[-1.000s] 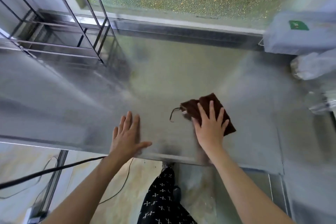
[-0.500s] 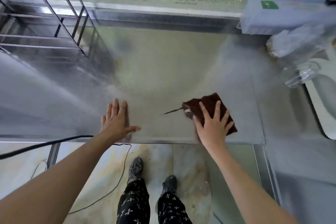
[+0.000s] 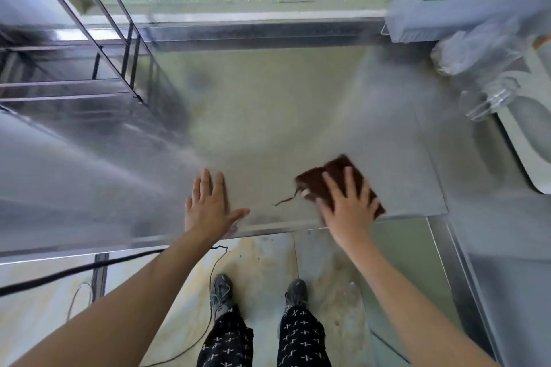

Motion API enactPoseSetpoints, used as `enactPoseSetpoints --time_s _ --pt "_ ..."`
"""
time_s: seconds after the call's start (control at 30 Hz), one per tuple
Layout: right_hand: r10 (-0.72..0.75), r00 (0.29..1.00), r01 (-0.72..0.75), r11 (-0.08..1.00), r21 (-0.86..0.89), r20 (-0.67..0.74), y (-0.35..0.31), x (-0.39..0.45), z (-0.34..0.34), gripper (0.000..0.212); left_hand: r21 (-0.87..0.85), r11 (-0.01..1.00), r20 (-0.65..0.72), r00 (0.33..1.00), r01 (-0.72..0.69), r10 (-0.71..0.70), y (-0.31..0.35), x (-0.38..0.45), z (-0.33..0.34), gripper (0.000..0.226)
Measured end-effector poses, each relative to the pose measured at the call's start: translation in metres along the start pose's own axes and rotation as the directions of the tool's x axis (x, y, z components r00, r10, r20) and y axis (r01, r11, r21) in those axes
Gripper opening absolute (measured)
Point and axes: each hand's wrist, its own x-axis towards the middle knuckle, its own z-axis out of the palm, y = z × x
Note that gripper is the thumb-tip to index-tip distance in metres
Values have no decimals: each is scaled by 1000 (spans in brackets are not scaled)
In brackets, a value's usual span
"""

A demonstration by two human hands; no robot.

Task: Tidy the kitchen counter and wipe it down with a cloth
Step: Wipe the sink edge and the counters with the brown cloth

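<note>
While the right hand (image 3: 347, 208) presses flat, fingers spread, on the brown cloth (image 3: 337, 179) near the counter's (image 3: 268, 116) front edge, the left hand (image 3: 208, 205) rests beside it, palm down with straight fingers, also by the front edge. A loose thread (image 3: 286, 199) trails from the cloth between the hands. A metal rack (image 3: 89, 48) stands at the back left corner; clear plastic bags (image 3: 477, 53) lie at the back right.

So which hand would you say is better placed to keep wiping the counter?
The right hand: it already presses flat on the brown cloth near the counter's front edge. The left hand lies bare on the steel, well apart from the cloth.
</note>
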Motion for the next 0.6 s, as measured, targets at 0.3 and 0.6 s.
enactPoseSetpoints --time_s 0.3,0.6 --pt "-48 999 48 991 123 0 -135 -37 33 56 13 996 -51 995 -83 84 -61 -2 -21 94" --pt "-68 996 66 997 40 55 -134 2 23 55 60 990 -9 992 -129 129 -119 13 -55 109"
